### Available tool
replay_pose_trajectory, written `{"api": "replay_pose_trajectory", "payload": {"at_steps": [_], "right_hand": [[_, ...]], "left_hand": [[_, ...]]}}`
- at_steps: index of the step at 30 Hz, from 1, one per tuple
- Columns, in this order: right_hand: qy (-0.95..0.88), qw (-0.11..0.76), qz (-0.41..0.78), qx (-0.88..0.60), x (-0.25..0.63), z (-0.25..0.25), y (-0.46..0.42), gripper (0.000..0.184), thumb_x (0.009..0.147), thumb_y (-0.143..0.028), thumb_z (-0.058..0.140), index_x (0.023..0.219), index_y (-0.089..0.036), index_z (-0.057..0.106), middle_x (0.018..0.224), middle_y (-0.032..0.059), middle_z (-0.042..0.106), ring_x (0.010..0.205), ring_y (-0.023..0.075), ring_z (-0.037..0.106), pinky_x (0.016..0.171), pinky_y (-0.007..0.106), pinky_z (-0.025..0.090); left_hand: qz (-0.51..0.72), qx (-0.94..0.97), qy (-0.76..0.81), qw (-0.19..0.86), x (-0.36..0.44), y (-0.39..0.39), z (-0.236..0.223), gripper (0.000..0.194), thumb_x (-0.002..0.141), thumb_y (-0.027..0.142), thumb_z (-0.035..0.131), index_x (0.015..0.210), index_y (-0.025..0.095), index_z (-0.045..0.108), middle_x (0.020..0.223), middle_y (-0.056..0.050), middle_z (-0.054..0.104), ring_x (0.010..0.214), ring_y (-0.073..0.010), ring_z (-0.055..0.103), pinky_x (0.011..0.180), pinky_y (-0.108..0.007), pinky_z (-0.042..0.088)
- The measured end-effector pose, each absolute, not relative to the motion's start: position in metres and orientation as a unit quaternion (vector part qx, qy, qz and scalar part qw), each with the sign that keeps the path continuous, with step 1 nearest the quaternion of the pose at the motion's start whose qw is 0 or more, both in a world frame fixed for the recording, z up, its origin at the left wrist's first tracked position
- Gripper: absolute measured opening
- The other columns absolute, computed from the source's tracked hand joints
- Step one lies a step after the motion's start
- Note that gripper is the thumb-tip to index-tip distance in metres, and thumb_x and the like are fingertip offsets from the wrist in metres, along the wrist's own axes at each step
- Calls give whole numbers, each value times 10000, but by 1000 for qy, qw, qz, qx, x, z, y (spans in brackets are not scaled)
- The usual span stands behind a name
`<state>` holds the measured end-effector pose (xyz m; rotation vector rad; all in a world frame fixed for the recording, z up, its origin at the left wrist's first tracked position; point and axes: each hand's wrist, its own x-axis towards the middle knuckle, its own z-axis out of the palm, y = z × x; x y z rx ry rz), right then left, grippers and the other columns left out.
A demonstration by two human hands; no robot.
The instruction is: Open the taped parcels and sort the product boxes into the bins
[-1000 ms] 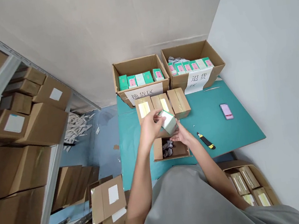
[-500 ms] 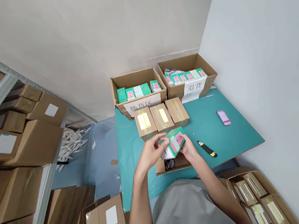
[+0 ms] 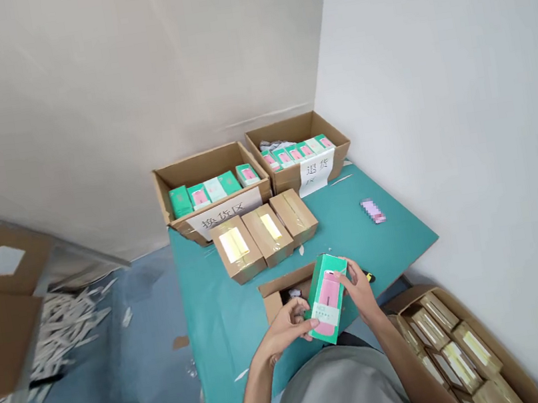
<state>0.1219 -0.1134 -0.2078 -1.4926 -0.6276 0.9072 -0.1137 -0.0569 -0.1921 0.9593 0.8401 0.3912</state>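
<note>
Between my two hands I hold a green box (image 3: 328, 297) with a pink product picture and a pale band on its front. My right hand (image 3: 359, 287) grips its upper right edge. At the lower left side, my left hand (image 3: 288, 326) is curled with the thumb on the front face. Beneath and behind the green box stands an opened cardboard box (image 3: 273, 304) with crumpled grey paper inside, partly hidden by the green box and my left hand. Just past my right hand, the yellow end of a utility knife (image 3: 370, 276) peeks out.
Three taped cartons (image 3: 267, 234) stand in a row on the green table (image 3: 214, 344). Behind them are a left labelled bin (image 3: 165, 200) and a right labelled bin (image 3: 334, 134) of similar boxes. A phone (image 3: 373, 211) lies at right. A carton of parcels (image 3: 518, 359) stands lower right.
The green box has turned from its white end to show its pink picture front, and come lower and nearer me. My view has swung right, so the shelf has largely left it.
</note>
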Motion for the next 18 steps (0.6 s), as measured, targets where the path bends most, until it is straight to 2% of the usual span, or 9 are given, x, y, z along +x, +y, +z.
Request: {"api": "replay_pose_trajectory", "payload": {"at_steps": [4, 8, 11, 15, 18], "right_hand": [[-231, 610, 341, -677, 142, -206, -147, 748, 843, -723, 867, 1403, -258, 694, 1576, 170, 702, 1490, 380, 647, 1134, 551, 635], [-212, 601, 359, -682, 146, -205, -184, 687, 845, -732, 886, 1315, -262, 711, 1427, 172, 789, 1354, 392, 746, 1070, 570, 675], [-171, 600, 401, -671, 145, -207, -200, 723, 835, -729, 911, 1353, -276, 691, 1300, 147, 840, 1213, 381, 812, 1023, 595, 697], [-142, 602, 440, -652, 160, -213, -190, 755, 817, -729, 931, 1387, -290, 701, 1296, 137, 840, 1205, 378, 815, 999, 603, 710], [-156, 602, 467, -628, 187, -220, -161, 739, 822, -705, 941, 1394, -294, 719, 1326, 130, 835, 1218, 367, 811, 1028, 593, 701]], "left_hand": [[131, 452, 350, 810, -70, -54, -195, 689, 560, 527, 1106, 920, 219, 606, 733, 90, 567, 527, -67, 479, 579, -271, 609], [178, 430, 371, 804, -16, -63, -200, 672, 599, 567, 1065, 961, 228, 612, 664, 113, 542, 511, -90, 529, 610, -287, 626], [191, 417, 384, 801, 11, -69, -203, 681, 594, 593, 1052, 967, 233, 610, 596, 136, 493, 493, -100, 530, 630, -298, 632], [197, 424, 411, 782, 30, -64, -211, 689, 618, 605, 1036, 1009, 236, 605, 555, 140, 476, 502, -133, 591, 569, -248, 551], [238, 427, 443, 752, 49, -48, -220, 689, 639, 626, 1025, 1029, 238, 611, 569, 134, 480, 536, -151, 619, 622, -278, 588]]}}
